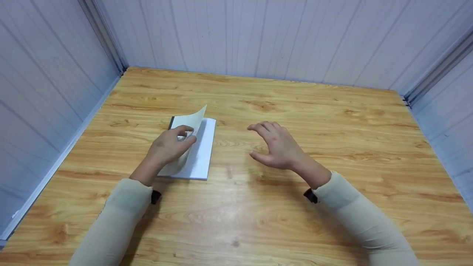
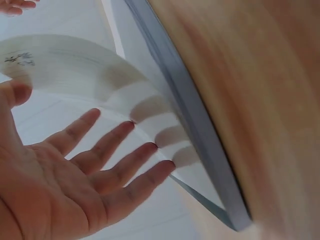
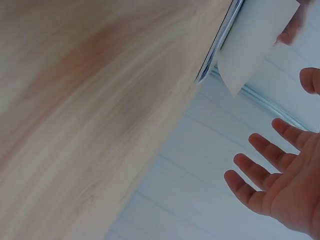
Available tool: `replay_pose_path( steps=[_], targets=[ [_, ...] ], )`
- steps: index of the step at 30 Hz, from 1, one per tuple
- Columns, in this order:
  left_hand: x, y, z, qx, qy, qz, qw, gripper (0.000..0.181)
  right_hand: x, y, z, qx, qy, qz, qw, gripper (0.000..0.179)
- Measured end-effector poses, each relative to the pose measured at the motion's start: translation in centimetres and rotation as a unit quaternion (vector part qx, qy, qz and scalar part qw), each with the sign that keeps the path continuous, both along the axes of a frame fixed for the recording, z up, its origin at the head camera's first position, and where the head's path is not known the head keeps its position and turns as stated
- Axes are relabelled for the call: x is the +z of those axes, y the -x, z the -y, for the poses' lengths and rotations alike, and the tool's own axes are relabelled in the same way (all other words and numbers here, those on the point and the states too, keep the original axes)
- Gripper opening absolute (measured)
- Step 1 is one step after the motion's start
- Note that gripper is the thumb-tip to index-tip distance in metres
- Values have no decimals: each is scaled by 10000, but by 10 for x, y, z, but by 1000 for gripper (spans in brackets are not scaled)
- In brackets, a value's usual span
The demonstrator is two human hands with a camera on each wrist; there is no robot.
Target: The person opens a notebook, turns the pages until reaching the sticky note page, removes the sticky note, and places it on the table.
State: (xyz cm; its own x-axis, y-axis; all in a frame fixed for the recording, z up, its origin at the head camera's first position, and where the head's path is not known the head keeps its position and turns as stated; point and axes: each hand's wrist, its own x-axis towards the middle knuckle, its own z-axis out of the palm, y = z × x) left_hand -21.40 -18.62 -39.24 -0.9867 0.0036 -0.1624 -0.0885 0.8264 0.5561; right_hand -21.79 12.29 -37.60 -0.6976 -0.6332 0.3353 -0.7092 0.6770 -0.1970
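Note:
A notebook [image 1: 206, 151] with a dark spine strip [image 1: 171, 122] lies on the table, its pale cream cover [image 1: 189, 119] lifted and curving up over the white page beneath. My left hand [image 1: 168, 146] is at that cover; in the left wrist view its fingers [image 2: 120, 175] are spread and fairly straight, fingertips right along the bowed sheet, with the thumb near some small dark print. To the right of the notebook my right hand [image 1: 279, 146] hovers above the table, holding nothing, its fingers [image 3: 257, 170] apart and slightly bent.
The wood-grain table [image 1: 332, 122] extends around the notebook on every side. Pale panelled walls [image 1: 244, 37] stand behind it and to the left and right. A dark wrist device [image 1: 156, 197] shows below the left sleeve, and another [image 1: 311, 195] by the right cuff.

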Motion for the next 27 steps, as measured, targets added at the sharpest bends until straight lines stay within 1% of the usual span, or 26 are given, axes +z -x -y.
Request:
replay_pose_path(
  steps=[3, 6, 11, 16, 18, 21, 23, 27],
  targets=[
    [0, -2, 3, 133, -350, -131, 9992, 42, 2, 4, 10, 1, 56, 137, 9999, 56],
    [0, -4, 6, 193, -705, -359, 9967, 39, 3, 7, 20, 42, 134, 306, 9994, 56],
    [-2, -6, 10, 72, -1208, -805, 9894, 40, 3, 13, 35, 128, 224, 548, 9982, 54],
    [-2, -6, 13, -54, -1603, -1278, 9787, 45, 0, 20, 45, 150, 182, 751, 9969, 55],
    [-2, -5, 14, -63, -1686, -1498, 9742, 46, -2, 24, 49, 151, 161, 850, 9961, 55],
    [-1, -5, 16, -32, -1701, -1698, 9707, 45, -4, 31, 54, 67, 122, 1012, 9948, 53],
    [0, -6, 18, 20, -1674, -1708, 9710, 44, -5, 36, 59, -10, 82, 1118, 9937, 52],
    [1, -8, 23, 104, -1669, -1612, 9727, 41, -8, 47, 69, -185, 7, 1305, 9913, 48]
  ],
)
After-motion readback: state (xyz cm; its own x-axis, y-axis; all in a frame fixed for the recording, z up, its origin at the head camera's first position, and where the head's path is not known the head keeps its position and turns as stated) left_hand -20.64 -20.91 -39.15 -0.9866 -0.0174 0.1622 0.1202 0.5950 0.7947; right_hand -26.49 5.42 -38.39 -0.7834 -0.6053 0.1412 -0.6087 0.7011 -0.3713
